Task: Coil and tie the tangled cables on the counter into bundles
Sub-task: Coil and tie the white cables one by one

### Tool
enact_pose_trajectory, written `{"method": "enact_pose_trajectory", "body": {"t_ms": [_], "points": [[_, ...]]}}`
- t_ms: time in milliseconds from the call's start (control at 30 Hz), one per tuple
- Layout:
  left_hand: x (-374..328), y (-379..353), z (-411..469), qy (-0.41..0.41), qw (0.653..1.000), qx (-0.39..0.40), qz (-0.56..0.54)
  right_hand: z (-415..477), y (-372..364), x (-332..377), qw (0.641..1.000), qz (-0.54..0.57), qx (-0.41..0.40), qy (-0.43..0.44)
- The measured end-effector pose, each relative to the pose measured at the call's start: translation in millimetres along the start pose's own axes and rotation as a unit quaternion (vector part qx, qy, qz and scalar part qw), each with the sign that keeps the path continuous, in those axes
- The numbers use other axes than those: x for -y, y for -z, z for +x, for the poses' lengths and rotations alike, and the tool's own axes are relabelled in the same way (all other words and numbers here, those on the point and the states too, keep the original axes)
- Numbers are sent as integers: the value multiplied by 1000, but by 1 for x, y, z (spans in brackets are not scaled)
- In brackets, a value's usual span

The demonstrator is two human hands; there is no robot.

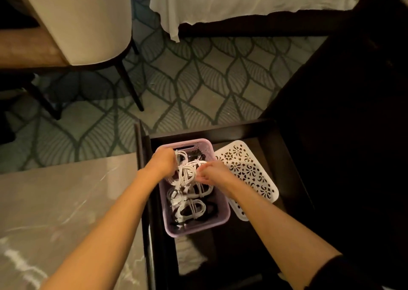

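The cables are not on the worktop [66,201] at all. They lie packed in a lilac basket [198,229] that stands in the far left part of an open dark drawer [284,157], beside the worktop's right edge. A white perforated lid [249,172] lies against the basket's right side.

The right hand [213,172] pinches the right edge of the top white bundle [187,171] with curled fingers. The left hand [164,160] is sunk in at the basket's far left corner with its back turned to the camera. Its fingers are hidden among the strands, so its grip cannot be told.

More coiled white cables [191,209] and some dark ones lie beneath, towards the basket's near end.

The main danger is snagging. The bundles are crowded and overlap, so lifting the top one could drag a neighbour up by a caught loop or plug. That could pull its coil loose, or tip the light basket towards the lid.

A pinch at one edge alone may let the bundle sag and shed turns if its tie is slack. Whether it is tied firmly cannot be seen. The dim light makes a dark cable caught among the white ones easy to miss.
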State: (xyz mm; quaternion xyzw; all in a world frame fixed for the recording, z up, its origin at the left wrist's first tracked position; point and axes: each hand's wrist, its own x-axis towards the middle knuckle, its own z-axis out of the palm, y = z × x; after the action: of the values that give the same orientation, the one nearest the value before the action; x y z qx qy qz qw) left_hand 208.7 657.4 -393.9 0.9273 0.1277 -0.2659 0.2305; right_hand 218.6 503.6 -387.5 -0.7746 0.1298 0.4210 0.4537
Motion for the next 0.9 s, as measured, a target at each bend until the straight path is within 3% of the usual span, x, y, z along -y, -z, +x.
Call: {"method": "enact_pose_trajectory", "body": {"t_ms": [400, 900], "points": [[-1, -21, 24, 68, 995, -6, 68, 14, -15, -10, 995, 14, 90, -39], [-5, -28, 25, 70, 988, 4, 140, 23, -21, -13, 994, 9, 101, -47]]}}
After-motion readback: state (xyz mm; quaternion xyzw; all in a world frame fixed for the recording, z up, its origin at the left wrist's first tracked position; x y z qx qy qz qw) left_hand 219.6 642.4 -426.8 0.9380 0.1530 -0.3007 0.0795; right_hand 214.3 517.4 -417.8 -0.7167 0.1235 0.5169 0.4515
